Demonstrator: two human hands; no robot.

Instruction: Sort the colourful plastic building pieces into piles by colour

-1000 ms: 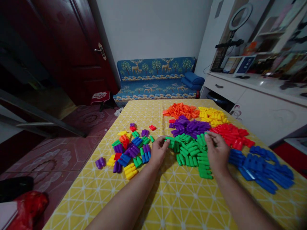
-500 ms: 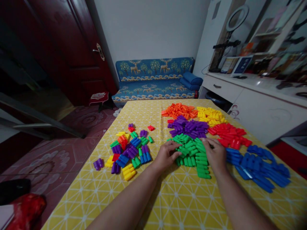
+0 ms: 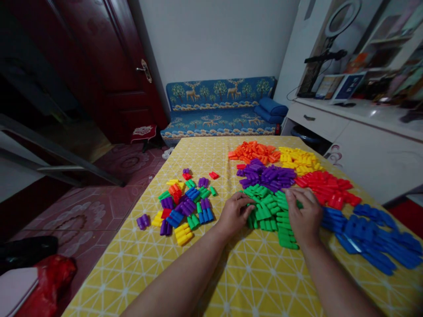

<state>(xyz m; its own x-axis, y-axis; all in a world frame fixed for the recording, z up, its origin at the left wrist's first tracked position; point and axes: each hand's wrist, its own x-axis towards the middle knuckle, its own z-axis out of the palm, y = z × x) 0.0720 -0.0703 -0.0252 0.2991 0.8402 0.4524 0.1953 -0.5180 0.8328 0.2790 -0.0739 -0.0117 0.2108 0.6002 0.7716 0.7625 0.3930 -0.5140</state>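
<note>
My left hand (image 3: 235, 214) rests at the left edge of a heap of green plastic blocks (image 3: 264, 204), shaped like joined tubes. Its thumb and curled fingers are a little apart and touch the heap; nothing shows held between them. On the heap's right side my right hand (image 3: 304, 215) is closed in a pinch. A bit of green block (image 3: 299, 204) shows between its thumb and fingers, mostly hidden. Purple blocks (image 3: 266, 175) lie just behind the green ones. Blue blocks (image 3: 376, 233) spread out to the right of my right hand.
Orange (image 3: 254, 152), yellow (image 3: 300, 160) and red (image 3: 327, 187) heaps lie toward the table's far right. Mixed-colour blocks (image 3: 185, 206) are scattered at left on the yellow tablecloth (image 3: 158, 273). Beyond stand a blue sofa (image 3: 220, 116) and a white cabinet (image 3: 373, 145).
The whole view has shifted, so the table's things sit slightly further right. My right hand has its fingers more raised and curled; my left hand stays by the green heap.
</note>
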